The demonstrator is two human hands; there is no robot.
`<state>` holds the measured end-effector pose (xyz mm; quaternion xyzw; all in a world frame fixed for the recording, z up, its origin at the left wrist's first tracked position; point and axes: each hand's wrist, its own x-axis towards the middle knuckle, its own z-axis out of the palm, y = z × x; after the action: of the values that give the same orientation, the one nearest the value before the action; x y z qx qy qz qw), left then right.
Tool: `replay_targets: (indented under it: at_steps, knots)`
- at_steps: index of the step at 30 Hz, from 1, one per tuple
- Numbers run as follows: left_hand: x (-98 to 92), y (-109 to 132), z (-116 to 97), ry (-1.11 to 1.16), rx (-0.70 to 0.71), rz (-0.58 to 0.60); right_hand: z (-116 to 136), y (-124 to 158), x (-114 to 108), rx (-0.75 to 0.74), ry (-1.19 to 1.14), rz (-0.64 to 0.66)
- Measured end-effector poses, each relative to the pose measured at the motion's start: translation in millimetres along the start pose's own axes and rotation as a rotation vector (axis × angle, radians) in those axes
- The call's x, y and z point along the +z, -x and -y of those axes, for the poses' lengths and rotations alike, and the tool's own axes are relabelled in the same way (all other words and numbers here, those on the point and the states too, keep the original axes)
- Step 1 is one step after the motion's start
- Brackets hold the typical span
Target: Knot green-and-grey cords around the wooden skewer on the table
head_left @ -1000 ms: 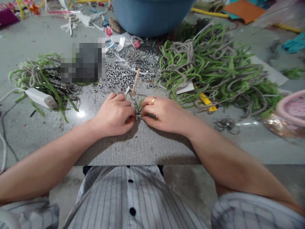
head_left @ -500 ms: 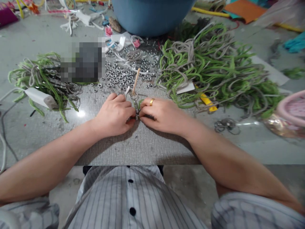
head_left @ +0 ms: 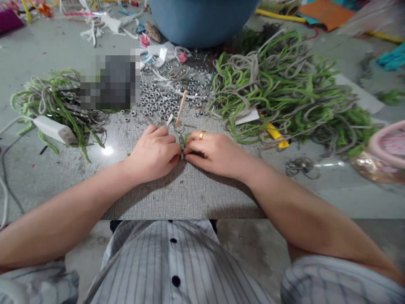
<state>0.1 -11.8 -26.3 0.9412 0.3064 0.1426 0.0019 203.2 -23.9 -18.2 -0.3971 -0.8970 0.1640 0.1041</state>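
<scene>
Since the first frame, our right hand point(head_left: 218, 152) has crept a little toward our left hand point(head_left: 156, 152); the rest of the layout matches. Bench point(head_left: 152, 207) is grey with a woven-look pattern, bare along the near edge, concrete floor point(head_left: 247, 249) below. At the back we've got a blue tub point(head_left: 204, 23), with white and pink scraps in front of its left side. Small metal rings point(head_left: 155, 101) are spread mid-bench, between a big green-and-grey cord heap point(head_left: 291, 97) on the right and a smaller cord bundle point(head_left: 58, 99) on the left, where a white block point(head_left: 55, 130) with a cable lies. Patch beside that bundle is pixelated, can't read it. Both forearms come in from the sides and angle inward, wrists low, backs of the hands up. Fingers are curled, fingertips nearly meeting, both pinching a small cord piece point(head_left: 186, 138) right in front of us; most of it is hidden, a bit of green and some metal show. Just beyond the fingertips, a wooden stick point(head_left: 181, 107) slants up from a key ring point(head_left: 182, 128). Gold band on our right hand.
</scene>
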Motion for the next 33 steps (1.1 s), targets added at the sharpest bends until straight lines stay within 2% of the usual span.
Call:
replay_targets:
  at_steps: [12,19,24,28,33]
  knots:
    - [-5.3,-1.1,-2.5,0.046,-0.02,0.043,6.7,1.4,-2.9,0.003,0.176,-0.036]
    - [-7.9,-1.9,-2.8,0.113,-0.046,0.083,6.9,0.4,0.8,0.013,0.183,-0.013]
    - [-19.4,-4.8,-0.6,0.177,-0.112,0.109,8.3,0.1,0.7,0.035,0.187,0.0]
    - [-32.0,-8.0,5.1,0.137,-0.17,0.128,9.3,0.4,0.3,0.039,0.203,-0.001]
    - [-42.3,-8.1,12.3,0.029,-0.162,0.257,9.5,1.6,1.1,0.035,0.209,-0.04]
